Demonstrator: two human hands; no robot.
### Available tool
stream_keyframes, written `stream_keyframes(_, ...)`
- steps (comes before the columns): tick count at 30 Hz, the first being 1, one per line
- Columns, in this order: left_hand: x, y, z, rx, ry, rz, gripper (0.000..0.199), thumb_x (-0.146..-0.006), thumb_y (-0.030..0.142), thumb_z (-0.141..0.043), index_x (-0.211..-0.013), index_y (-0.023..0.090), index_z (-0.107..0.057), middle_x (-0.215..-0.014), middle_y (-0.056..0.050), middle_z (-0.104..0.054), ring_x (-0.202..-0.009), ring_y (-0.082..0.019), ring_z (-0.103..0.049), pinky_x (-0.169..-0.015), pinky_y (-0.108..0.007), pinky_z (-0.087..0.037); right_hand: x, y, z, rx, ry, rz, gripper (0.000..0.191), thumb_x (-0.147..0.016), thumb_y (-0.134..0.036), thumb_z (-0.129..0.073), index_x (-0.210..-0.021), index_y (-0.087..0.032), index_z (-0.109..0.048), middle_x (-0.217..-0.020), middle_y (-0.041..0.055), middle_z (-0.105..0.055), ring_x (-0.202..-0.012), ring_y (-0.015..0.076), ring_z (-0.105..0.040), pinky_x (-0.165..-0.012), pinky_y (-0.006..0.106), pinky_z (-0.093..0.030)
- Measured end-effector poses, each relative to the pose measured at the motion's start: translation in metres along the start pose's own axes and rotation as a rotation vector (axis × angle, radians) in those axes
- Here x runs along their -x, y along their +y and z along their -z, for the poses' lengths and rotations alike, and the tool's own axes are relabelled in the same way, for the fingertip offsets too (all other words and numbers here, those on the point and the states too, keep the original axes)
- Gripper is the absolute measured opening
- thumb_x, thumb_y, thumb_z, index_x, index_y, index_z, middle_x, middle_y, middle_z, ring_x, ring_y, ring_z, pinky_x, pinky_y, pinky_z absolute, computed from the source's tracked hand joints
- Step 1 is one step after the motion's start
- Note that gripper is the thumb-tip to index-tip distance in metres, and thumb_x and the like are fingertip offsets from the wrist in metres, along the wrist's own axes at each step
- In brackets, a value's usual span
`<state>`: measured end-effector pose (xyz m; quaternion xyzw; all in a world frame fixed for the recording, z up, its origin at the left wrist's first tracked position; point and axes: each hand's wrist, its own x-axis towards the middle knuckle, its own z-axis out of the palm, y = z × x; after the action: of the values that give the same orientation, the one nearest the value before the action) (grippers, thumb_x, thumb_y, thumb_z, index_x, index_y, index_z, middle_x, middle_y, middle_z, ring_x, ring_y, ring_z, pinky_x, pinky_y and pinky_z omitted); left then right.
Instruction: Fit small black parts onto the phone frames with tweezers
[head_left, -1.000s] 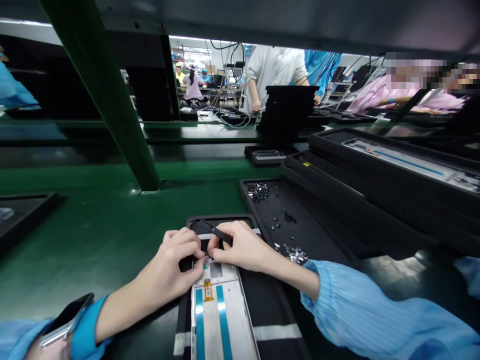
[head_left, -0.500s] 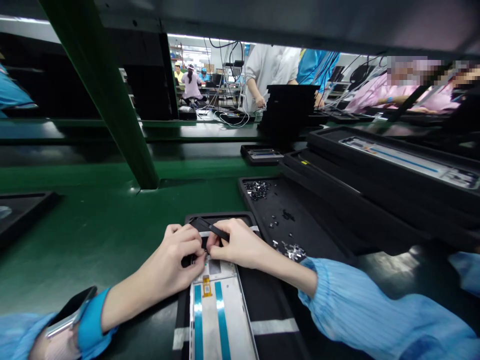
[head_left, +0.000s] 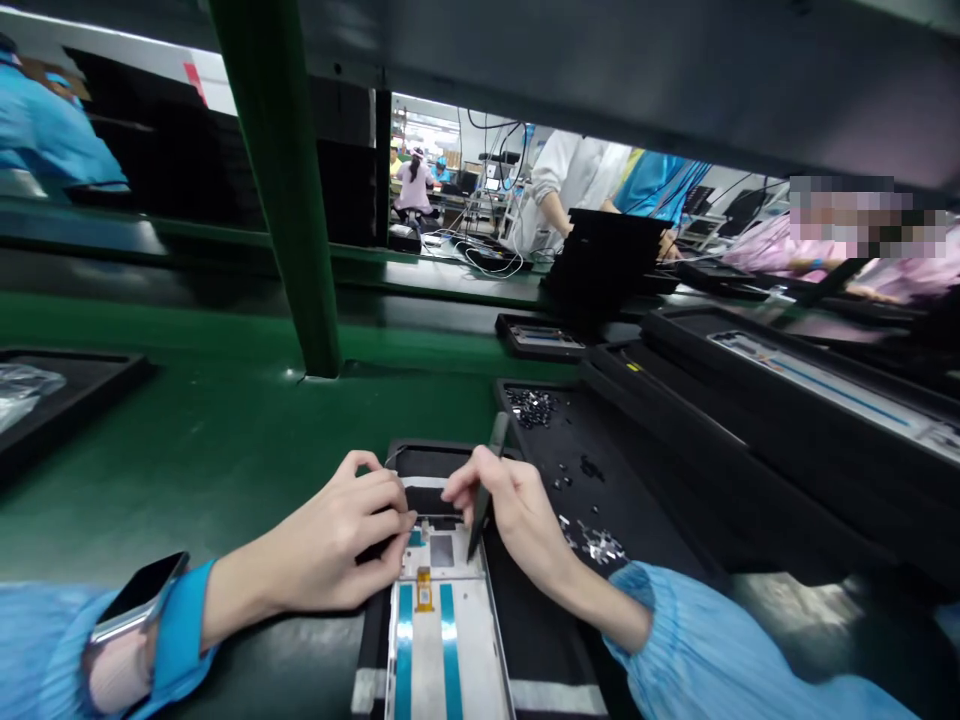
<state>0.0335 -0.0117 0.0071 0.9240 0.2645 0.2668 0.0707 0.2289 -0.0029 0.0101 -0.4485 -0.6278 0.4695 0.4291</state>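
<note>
A silver phone mid-frame (head_left: 429,655) with two blue adhesive strips and an orange flex cable (head_left: 424,592) lies in a black foam tray (head_left: 551,640). At its upper left edge, my left hand (head_left: 360,535) has its thumb and fingers drawn together; whatever is between the fingertips is hidden. My right hand (head_left: 517,505) grips black tweezers (head_left: 480,510), held steeply with the tip down at the frame's upper right part, beside a grey square patch. Whether the tip touches the metal I cannot tell.
To the right, a black tray (head_left: 637,500) carries piles of small metal and black parts (head_left: 600,545). Beyond it are stacked black trays (head_left: 750,400), the top one with another frame. A green post (head_left: 304,250) rises ahead; another tray (head_left: 90,395) sits left. Co-workers are across the bench.
The tweezers, earlier lying nearly level in my right hand by the left fingertips, now stand upright farther right over the frame. My left hand stays at the edge. The camera view has tilted.
</note>
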Motion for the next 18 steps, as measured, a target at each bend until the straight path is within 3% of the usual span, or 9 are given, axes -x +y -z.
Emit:
stream_keyframes(4, -0.0011, 0.0008, 0.001, 0.006, 0.001, 0.011, 0.02, -0.084, 0.01, -0.044, -0.075, 0.014, -0.063, -0.073, -0.005, -0.062, -0.074, -0.015, -0.057, -0.081, -0.038, -0.039, 0.0041, 0.0021, -0.0003, -0.088, 0.029, -0.061, 0.042, -0.088, -0.048, -0.041, -0.069, -0.014, -0.055, -0.054, -0.0003, -0.055, -0.043, 0.0107, -0.057, -0.042, 0.019, -0.043)
stream_keyframes(7, -0.0037, 0.0023, 0.0019, 0.018, 0.007, 0.028, 0.02, -0.083, 0.009, -0.044, -0.074, 0.013, -0.062, -0.071, -0.005, -0.061, -0.072, -0.015, -0.057, -0.08, -0.037, -0.04, 0.0032, -0.0007, -0.0009, -0.008, -0.013, 0.068, 0.02, -0.085, -0.034, -0.052, -0.077, -0.015, -0.054, -0.069, 0.0011, -0.06, -0.065, 0.013, -0.065, -0.059, 0.021, -0.05)
stream_keyframes(9, -0.0047, 0.0024, 0.0014, 0.026, 0.015, 0.031, 0.02, -0.082, 0.009, -0.045, -0.071, 0.013, -0.061, -0.07, -0.005, -0.061, -0.072, -0.015, -0.057, -0.08, -0.037, -0.039, 0.0028, -0.0021, -0.0014, 0.084, -0.024, 0.141, 0.012, -0.083, -0.027, -0.055, -0.079, -0.016, -0.054, -0.075, 0.0011, -0.06, -0.069, 0.0121, -0.063, -0.061, 0.02, -0.05)
stream_keyframes(18, -0.0039, -0.0001, -0.0037, 0.06, 0.012, 0.072, 0.02, -0.082, 0.01, -0.045, -0.07, 0.013, -0.06, -0.071, -0.005, -0.061, -0.072, -0.015, -0.057, -0.08, -0.037, -0.038, 0.0062, 0.0056, -0.0017, 0.185, -0.064, 0.152, 0.013, -0.087, -0.029, -0.05, -0.086, -0.016, -0.053, -0.077, 0.0041, -0.065, -0.068, 0.0138, -0.065, -0.061, 0.024, -0.052)
